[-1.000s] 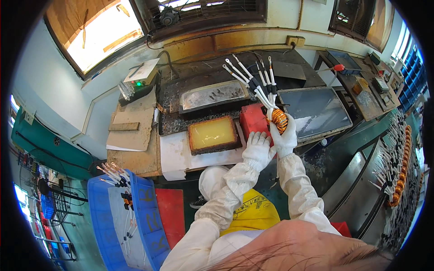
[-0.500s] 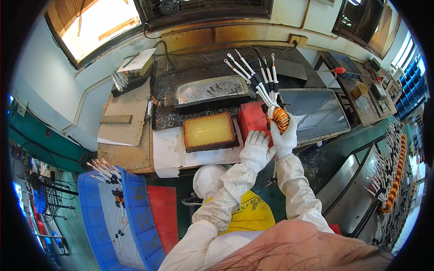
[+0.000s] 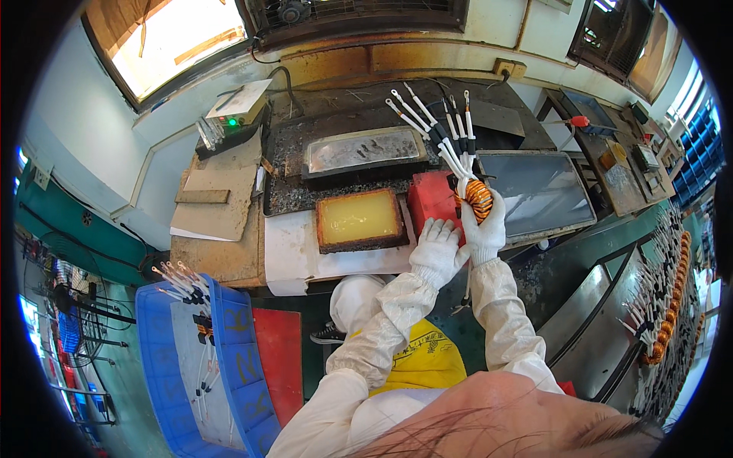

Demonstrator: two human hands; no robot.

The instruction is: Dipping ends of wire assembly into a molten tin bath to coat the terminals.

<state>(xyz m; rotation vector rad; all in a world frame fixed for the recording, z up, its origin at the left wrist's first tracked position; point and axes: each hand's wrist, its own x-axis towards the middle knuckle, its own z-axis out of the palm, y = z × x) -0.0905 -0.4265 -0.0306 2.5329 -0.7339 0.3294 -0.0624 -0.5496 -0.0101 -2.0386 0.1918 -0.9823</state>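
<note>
My right hand (image 3: 486, 229), in a white glove, grips a toroidal coil (image 3: 478, 200) wound with orange and black wire. From the coil, several white-sleeved leads (image 3: 452, 159) with black bands and ring terminals reach up and away over the bench. Just left of the coil sits a red block (image 3: 433, 200), close against it. My left hand (image 3: 437, 252), also gloved, lies with fingers stretched out on the block's near edge, its thumb toward my right hand. A loose lead end hangs below my hands.
Left of the block is a tray of yellowish liquid (image 3: 359, 217), with a metal-topped pot (image 3: 366, 150) behind it. A grey-surfaced tray (image 3: 534, 191) stands right. A blue bin (image 3: 248, 366) holds similar coils at lower left. More coils hang in a row (image 3: 666, 324) at far right.
The whole view has shifted slightly, moving the scene a little rightward. Both hands and the coil hold nearly the same pose. A green light now shows on the box at back left.
</note>
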